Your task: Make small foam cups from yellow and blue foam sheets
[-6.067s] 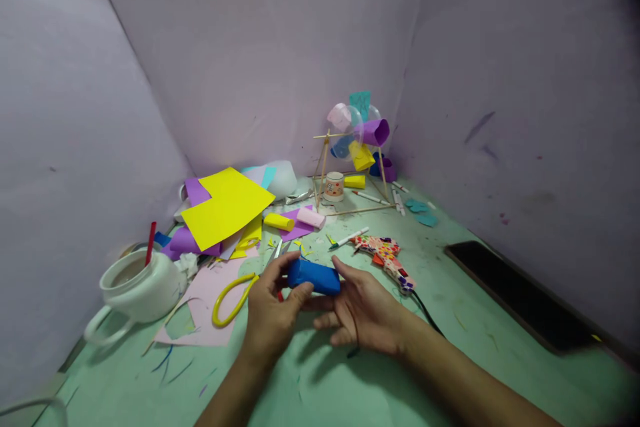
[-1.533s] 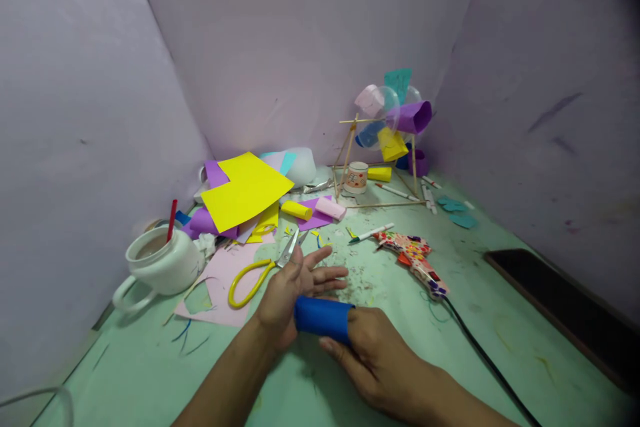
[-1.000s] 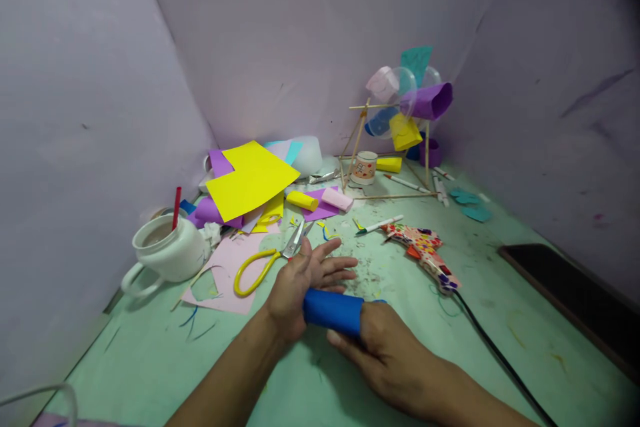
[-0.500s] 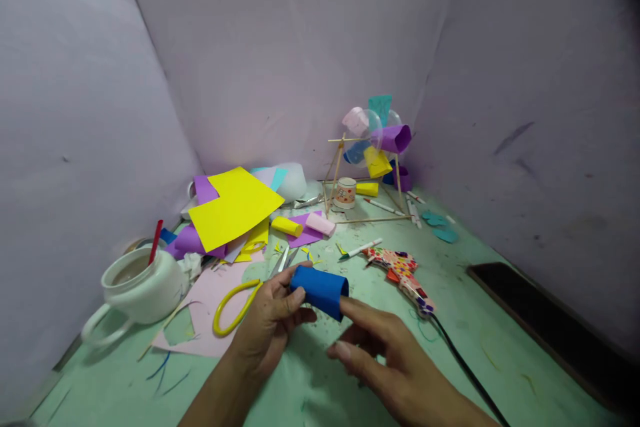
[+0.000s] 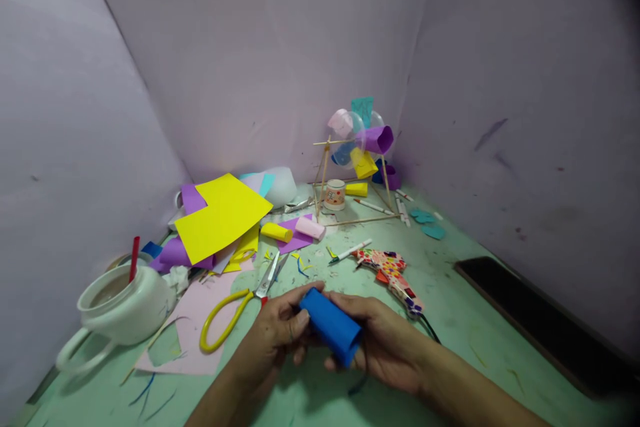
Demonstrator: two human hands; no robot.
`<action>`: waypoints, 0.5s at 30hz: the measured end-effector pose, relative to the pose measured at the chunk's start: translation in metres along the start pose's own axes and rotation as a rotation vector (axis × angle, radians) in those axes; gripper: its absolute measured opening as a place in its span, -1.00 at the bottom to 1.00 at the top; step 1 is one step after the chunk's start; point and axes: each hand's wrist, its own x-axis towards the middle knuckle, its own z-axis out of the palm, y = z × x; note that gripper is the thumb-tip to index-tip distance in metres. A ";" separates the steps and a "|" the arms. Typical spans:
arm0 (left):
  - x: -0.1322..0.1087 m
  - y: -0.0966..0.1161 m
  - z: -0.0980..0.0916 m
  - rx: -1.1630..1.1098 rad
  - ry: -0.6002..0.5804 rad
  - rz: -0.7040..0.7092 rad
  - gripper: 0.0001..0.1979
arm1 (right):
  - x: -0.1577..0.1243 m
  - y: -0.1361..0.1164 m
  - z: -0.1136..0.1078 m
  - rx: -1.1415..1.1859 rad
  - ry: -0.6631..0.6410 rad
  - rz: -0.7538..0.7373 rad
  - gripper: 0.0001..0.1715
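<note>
A blue paper tube (image 5: 331, 325) is held above the green table, its open end pointing down and to the right. My left hand (image 5: 280, 328) pinches its left end, thumb on top. Around its right side curls my right hand (image 5: 385, 340), with the fingers partly hidden behind and under the tube. Yellow-handled scissors (image 5: 227, 320) lie open just left of my left hand. Beyond my right hand rests a flower-patterned glue gun (image 5: 393, 273). Short yellow (image 5: 277, 233) and pink (image 5: 310, 227) paper tubes lie farther back.
A stick frame (image 5: 325, 173) carries a wheel with coloured paper cups, beside a small patterned cup (image 5: 335, 195). At left stand a white pot (image 5: 130, 310) and yellow paper (image 5: 225, 217). A dark phone-like slab (image 5: 540, 327) lies at right. Markers are scattered behind.
The blue tube has tilted downward to the right. My right hand has moved from its open end to close around its side. The view has shifted slightly, showing more of the scissors.
</note>
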 end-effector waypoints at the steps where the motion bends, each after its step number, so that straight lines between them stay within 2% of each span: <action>1: 0.001 0.000 0.001 0.027 0.021 0.015 -0.54 | 0.000 0.000 -0.001 0.021 0.013 -0.007 -0.59; 4: 0.002 0.003 0.006 0.269 0.140 0.101 -0.53 | -0.002 -0.001 -0.005 0.085 0.028 0.006 -0.60; 6: -0.001 0.010 0.004 0.571 0.292 0.176 -0.52 | -0.002 -0.003 -0.007 0.131 0.064 0.022 -0.64; 8: -0.007 0.017 -0.007 0.916 0.494 0.237 -0.54 | -0.002 -0.006 -0.009 0.173 0.109 0.030 -0.67; 9: -0.010 0.020 -0.015 1.083 0.590 0.240 -0.56 | -0.002 -0.007 -0.010 0.188 0.125 0.034 -0.68; 10: -0.014 0.023 -0.025 1.231 0.679 0.189 -0.55 | -0.002 -0.008 -0.011 0.198 0.133 0.035 -0.69; 11: -0.017 0.024 -0.034 1.356 0.717 0.084 -0.54 | -0.002 -0.009 -0.012 0.206 0.134 0.033 -0.69; 13: -0.023 0.026 -0.051 1.548 0.628 -0.108 -0.51 | -0.001 -0.010 -0.013 0.225 0.118 0.028 -0.68; 15: -0.026 0.025 -0.059 1.607 0.505 -0.232 -0.47 | 0.000 -0.011 -0.015 0.248 0.100 0.029 -0.66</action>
